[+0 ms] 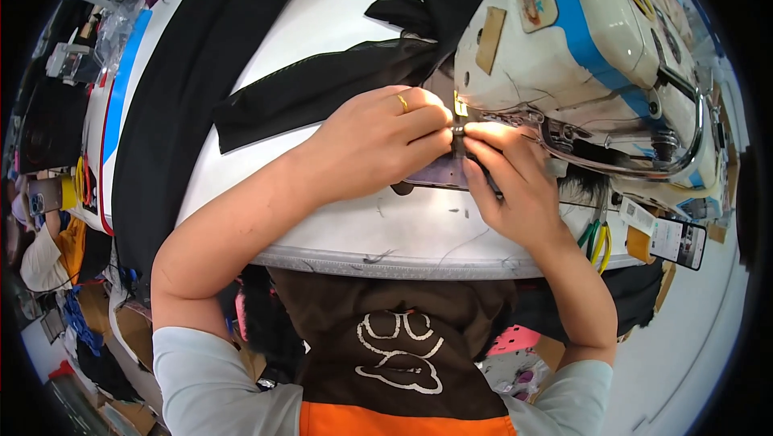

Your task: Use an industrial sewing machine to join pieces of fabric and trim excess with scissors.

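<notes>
A white sewing machine (499, 57) with a blue stripe stands at the right, its needle area lit by a small lamp. My left hand (382, 142), with a ring on one finger, is closed beside the presser foot (459, 126). From the other side my right hand (519, 178) reaches in, thumb and fingers bent together. A dark edge shows under its fingers, too little to name. The fingertips of both hands nearly meet at the foot, hiding what they pinch. Behind my left hand lies a strip of black fabric (314, 86).
A larger black cloth (193, 49) runs along the table's left side. Yellow-and-green-handled scissors (597, 243) and a phone (678, 243) are at the right. The table's front edge (378, 263) carries a ruler strip. A curved metal guard (696, 126) sticks out from the machine.
</notes>
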`<state>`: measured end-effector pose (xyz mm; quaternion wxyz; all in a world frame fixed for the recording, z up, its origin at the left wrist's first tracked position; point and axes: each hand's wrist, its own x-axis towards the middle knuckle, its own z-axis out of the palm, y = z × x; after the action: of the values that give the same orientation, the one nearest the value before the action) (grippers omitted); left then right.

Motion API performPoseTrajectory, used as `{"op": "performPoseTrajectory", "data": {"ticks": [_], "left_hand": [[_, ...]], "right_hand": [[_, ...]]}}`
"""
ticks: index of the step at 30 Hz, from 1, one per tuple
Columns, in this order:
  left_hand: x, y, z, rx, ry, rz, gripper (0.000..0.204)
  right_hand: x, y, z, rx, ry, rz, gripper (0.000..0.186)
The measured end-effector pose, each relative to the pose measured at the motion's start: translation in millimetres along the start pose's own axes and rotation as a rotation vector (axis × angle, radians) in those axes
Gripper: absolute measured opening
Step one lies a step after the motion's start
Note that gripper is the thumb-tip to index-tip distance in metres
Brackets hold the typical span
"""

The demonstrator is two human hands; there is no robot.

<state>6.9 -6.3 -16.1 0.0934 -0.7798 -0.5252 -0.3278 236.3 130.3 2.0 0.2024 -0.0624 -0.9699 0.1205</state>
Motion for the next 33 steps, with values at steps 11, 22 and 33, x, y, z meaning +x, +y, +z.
{"op": "performPoseTrajectory", "data": {"ticks": [11,22,33], "left_hand": [[10.7,5.9,-2.2,-0.002,0.011,-0.141,0.021],[7.9,-4.5,2.7,-0.092,-0.006,-0.136,0.021],[5.1,-1.7,1.7,-0.039,0.002,-0.142,0.018]], "right_hand": [[-1.4,12.2,4.7,0.103,0.085,0.024,0.028],[4.9,5.5,14.1,0.036,0.003,0.188,0.025],[8.0,9.8,8.6,0.056,-0.069,0.228,0.023]]}}
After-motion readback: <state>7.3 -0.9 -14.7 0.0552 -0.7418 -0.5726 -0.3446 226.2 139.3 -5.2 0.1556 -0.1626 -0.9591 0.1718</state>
